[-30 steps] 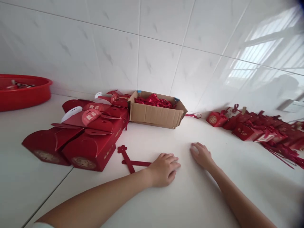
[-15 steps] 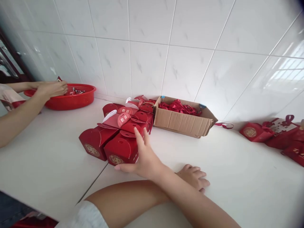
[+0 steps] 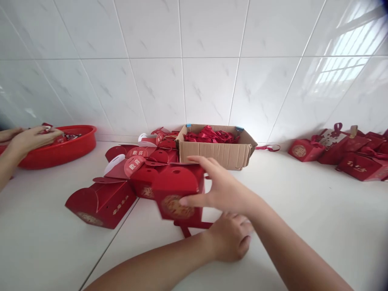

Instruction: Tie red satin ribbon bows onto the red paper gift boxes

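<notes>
My right hand (image 3: 220, 188) grips a red gift box (image 3: 177, 190) with a round gold emblem, thumb on the front face and fingers over the far top edge. The box is slightly blurred and tilted. Below it, my left hand (image 3: 232, 236) rests on the table with its fingers curled. A red ribbon (image 3: 186, 231) lies under the box and runs to the left hand, where its end is hidden. Other red gift boxes (image 3: 101, 202) stand to the left of the held box, some with raised flaps and round labels.
A cardboard box (image 3: 214, 155) of red ribbons stands against the tiled wall. At far left, another person's hands (image 3: 33, 141) are over a red plastic basin (image 3: 75, 147) of small wrapped items. Several ribbon-tied red boxes (image 3: 360, 165) sit at far right.
My right hand, open before, has closed on one gift box and brought it right, away from the others. My left hand has gone from spread to curled. The view has turned right.
</notes>
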`<action>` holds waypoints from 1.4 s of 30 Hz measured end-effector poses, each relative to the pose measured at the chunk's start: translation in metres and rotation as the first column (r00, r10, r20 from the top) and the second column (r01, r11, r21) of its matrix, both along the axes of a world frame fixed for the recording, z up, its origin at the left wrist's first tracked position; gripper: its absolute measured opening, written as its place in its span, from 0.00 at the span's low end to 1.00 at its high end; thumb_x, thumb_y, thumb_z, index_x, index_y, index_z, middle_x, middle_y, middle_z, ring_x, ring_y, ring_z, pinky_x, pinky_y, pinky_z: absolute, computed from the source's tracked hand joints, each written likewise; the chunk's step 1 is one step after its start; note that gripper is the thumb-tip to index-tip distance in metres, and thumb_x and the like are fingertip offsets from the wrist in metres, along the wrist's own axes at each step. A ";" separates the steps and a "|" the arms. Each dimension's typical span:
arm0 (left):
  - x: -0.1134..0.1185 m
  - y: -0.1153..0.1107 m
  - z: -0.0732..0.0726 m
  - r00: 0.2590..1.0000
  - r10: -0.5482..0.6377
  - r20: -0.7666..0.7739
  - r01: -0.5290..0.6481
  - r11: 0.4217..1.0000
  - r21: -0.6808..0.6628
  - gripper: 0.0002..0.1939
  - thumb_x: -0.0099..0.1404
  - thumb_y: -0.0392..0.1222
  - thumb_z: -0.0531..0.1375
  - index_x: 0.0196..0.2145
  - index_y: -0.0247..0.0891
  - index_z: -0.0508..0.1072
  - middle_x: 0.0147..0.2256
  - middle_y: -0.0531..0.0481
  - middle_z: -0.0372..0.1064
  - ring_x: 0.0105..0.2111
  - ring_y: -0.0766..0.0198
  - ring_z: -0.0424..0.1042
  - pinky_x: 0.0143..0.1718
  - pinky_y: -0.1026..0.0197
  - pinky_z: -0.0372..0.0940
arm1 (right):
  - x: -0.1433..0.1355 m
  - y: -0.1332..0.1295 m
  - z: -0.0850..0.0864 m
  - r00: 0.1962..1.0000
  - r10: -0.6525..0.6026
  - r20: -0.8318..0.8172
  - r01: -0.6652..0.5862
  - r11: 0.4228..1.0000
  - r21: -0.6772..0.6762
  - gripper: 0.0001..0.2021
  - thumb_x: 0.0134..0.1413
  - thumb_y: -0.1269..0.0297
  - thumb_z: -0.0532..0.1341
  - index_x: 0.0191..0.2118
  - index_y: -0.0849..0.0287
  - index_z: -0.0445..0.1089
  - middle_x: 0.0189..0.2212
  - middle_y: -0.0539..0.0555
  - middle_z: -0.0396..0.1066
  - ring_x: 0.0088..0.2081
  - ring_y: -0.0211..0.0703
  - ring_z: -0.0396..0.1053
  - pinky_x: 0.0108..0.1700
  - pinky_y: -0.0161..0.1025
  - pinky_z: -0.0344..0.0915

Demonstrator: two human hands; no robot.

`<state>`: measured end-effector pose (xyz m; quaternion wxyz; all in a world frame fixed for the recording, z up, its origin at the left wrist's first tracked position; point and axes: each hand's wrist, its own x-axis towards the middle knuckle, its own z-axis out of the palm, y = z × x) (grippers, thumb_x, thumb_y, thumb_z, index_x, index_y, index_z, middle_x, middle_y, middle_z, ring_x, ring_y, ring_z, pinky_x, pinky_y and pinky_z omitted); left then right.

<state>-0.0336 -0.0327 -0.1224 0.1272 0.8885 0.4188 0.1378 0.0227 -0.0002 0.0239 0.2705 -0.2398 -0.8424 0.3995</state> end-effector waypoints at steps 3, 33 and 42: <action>0.001 -0.005 0.015 0.996 0.002 0.093 -0.011 0.996 0.091 0.19 0.62 0.38 0.52 0.50 0.37 0.68 0.50 0.43 0.70 0.53 0.50 0.65 0.53 0.48 0.60 | 0.040 0.044 -0.007 0.974 -0.171 0.148 0.164 0.985 0.058 0.43 0.37 0.51 0.70 0.61 0.48 0.55 0.55 0.60 0.56 0.50 0.53 0.65 0.49 0.52 0.67; -0.029 0.022 0.117 0.799 0.273 0.536 -0.519 0.763 0.385 0.07 0.60 0.33 0.53 0.34 0.41 0.69 0.33 0.49 0.72 0.36 0.61 0.72 0.41 0.58 0.67 | 0.095 0.125 -0.025 0.882 -0.400 0.248 0.330 0.901 0.280 0.14 0.51 0.75 0.58 0.38 0.57 0.79 0.35 0.55 0.76 0.35 0.45 0.71 0.39 0.38 0.67; -0.093 0.125 0.154 0.587 0.750 0.304 -0.806 0.576 0.134 0.11 0.54 0.34 0.54 0.35 0.40 0.70 0.33 0.50 0.74 0.31 0.60 0.72 0.36 0.60 0.65 | 0.092 0.115 -0.019 0.887 -0.368 0.279 0.327 0.927 0.184 0.16 0.49 0.77 0.58 0.39 0.56 0.79 0.37 0.55 0.78 0.37 0.49 0.74 0.36 0.38 0.68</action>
